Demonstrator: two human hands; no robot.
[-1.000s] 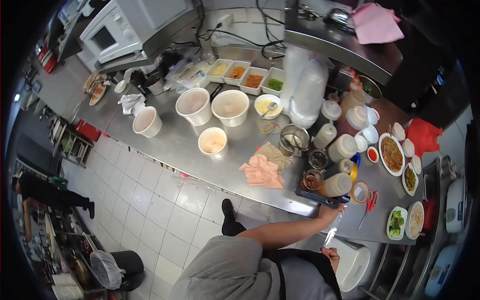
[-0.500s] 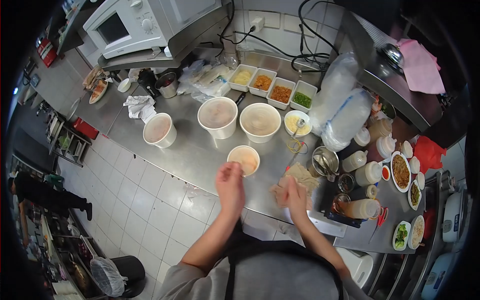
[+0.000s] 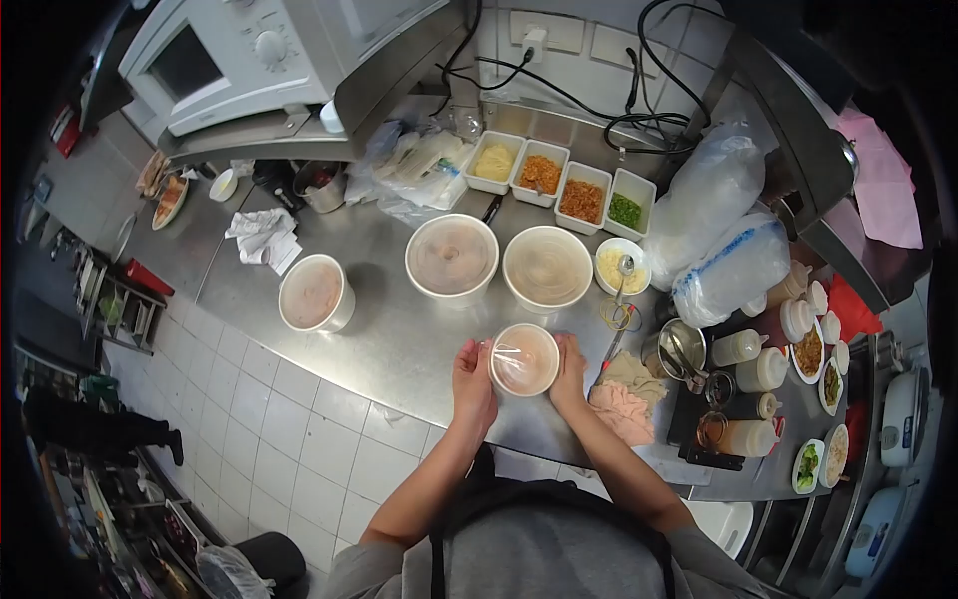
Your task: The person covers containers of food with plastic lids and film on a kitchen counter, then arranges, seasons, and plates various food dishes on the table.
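Observation:
A small white takeout bowl (image 3: 525, 359) with a shiny clear cover and pale orange contents is between my hands near the counter's front edge. My left hand (image 3: 473, 384) grips its left side, and my right hand (image 3: 570, 371) is curled against its right side. Whether its base touches the counter is hidden. Behind it are two larger covered white tubs, the left one (image 3: 452, 258) and the right one (image 3: 547, 268). Another covered tub (image 3: 315, 293) sits farther left. Beside my right hand lies a crumpled cloth (image 3: 627, 399), beige and pinkish.
White trays of toppings (image 3: 540, 175) line the back, with a bowl of chopped pale food (image 3: 621, 268) in front. Scissors (image 3: 621, 317), a metal pot (image 3: 675, 349), plastic bags (image 3: 733, 270) and sauce bottles (image 3: 763, 369) crowd the right. A microwave (image 3: 220, 60) overhangs the back left.
My left hand has moved to the small bowl's left side. My right hand has left the cloth and come to the bowl's right side. The camera view has shifted closer.

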